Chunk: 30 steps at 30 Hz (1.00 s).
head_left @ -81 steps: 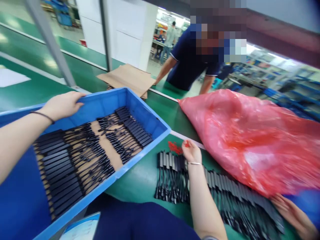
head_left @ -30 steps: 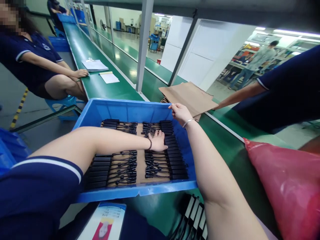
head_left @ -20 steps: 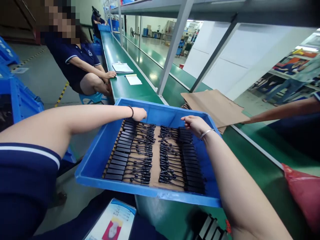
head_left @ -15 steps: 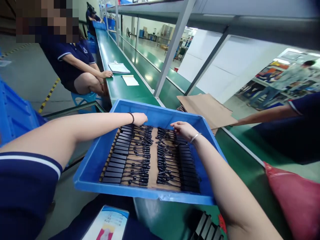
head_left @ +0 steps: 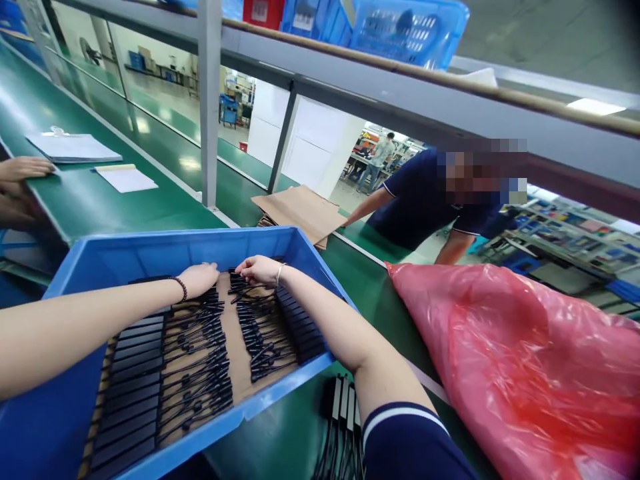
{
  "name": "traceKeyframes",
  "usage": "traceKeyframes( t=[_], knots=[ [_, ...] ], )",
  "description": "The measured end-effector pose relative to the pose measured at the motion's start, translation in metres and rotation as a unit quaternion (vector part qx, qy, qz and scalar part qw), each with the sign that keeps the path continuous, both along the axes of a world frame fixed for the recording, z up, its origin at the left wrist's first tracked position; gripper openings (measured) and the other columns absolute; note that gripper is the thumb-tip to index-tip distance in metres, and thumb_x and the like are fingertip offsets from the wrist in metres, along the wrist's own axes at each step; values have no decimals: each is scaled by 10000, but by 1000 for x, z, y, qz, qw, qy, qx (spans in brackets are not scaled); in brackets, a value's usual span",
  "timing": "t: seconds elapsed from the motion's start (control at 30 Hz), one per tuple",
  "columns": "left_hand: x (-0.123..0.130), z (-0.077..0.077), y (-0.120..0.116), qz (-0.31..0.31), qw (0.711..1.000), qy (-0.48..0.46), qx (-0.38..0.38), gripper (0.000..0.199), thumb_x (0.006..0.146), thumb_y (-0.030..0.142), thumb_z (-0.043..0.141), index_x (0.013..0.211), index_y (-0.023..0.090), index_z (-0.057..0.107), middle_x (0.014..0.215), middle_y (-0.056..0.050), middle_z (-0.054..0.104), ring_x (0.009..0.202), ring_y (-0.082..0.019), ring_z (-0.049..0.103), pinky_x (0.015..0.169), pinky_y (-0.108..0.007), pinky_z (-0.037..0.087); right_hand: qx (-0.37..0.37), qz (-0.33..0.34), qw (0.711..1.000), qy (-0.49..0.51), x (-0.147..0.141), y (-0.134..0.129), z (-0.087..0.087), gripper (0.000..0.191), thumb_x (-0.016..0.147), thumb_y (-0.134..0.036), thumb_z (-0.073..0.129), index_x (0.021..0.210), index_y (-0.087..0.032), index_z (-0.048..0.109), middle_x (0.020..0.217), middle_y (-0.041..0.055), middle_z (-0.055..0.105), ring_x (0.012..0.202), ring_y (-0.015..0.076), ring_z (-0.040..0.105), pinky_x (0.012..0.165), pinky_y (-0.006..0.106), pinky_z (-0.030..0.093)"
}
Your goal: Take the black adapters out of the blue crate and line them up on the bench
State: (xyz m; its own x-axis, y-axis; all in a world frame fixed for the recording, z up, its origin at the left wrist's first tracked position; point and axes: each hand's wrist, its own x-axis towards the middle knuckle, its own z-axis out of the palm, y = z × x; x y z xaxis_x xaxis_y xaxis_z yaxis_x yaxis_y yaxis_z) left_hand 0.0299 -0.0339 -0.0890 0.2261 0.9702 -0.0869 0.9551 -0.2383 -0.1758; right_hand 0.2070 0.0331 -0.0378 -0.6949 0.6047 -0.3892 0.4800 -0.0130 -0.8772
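A blue bin [head_left: 190, 248] holds two rows of black rectangular devices [head_left: 133, 393] with short cables, laid on brown cardboard [head_left: 240, 373]. At the far end of the left row is my left hand [head_left: 200, 279], its fingers curled over the cable ends; what they hold, if anything, is hidden. My right hand [head_left: 260, 270] is closed in a pinch above the far end of the right row, close to the black cable tips. What sits between its fingertips is too small to name. More black devices [head_left: 344, 407] lie on the green table outside the bin.
Brown cardboard sheets [head_left: 300, 210] lie beyond the bin, with a person's hand at them. A large red plastic bag [head_left: 500, 333] fills the right side. A clipboard [head_left: 75, 147] and notepad [head_left: 127, 178] lie at the left, near another person's hand. A metal post [head_left: 210, 107] rises behind the bin.
The view has turned to the right, bringing more of the red bag and the person across into sight. Both hands remain at the bin's far end, with my right hand now nearer the middle cardboard strip.
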Motion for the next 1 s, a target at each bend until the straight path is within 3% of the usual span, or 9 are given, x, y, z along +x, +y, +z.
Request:
traceKeyframes(
  t=[0.13, 0.43, 0.77, 1.0],
  knots=[
    [0, -5, -5, -7, 1000, 23, 9, 390, 842, 86, 283, 1086, 135, 582, 963, -159, 525, 837, -246, 557, 651, -311, 451, 9, -10, 1000, -1, -1, 3, -10, 125, 757, -26, 477, 713, -131, 529, 521, -62, 479, 432, 43, 443, 434, 144, 381],
    [-1, -12, -3, -39, 998, 54, 17, 361, 833, 75, 278, 1021, 97, 586, 967, -166, 510, 840, -247, 529, 633, -322, 459, 25, 17, 1000, 5, -5, -4, -15, 132, 748, -27, 486, 697, -147, 502, 524, -74, 468, 447, 43, 461, 443, 140, 398],
    [-1, 5, 3, -33, 999, 25, 4, 349, 821, 64, 296, 1003, 142, 584, 866, -137, 549, 768, -240, 574, 616, -324, 459, 39, 11, 999, -17, -2, -2, -11, 156, 706, 6, 476, 692, -146, 508, 495, -70, 476, 442, 57, 459, 444, 151, 391],
    [-2, 6, 3, -51, 998, 17, 19, 321, 815, 69, 322, 975, 143, 590, 848, -130, 581, 765, -239, 581, 625, -319, 458, 37, 6, 999, -15, 0, -1, -11, 136, 724, -9, 472, 724, -142, 503, 528, -67, 472, 446, 49, 451, 443, 149, 392]
  ],
)
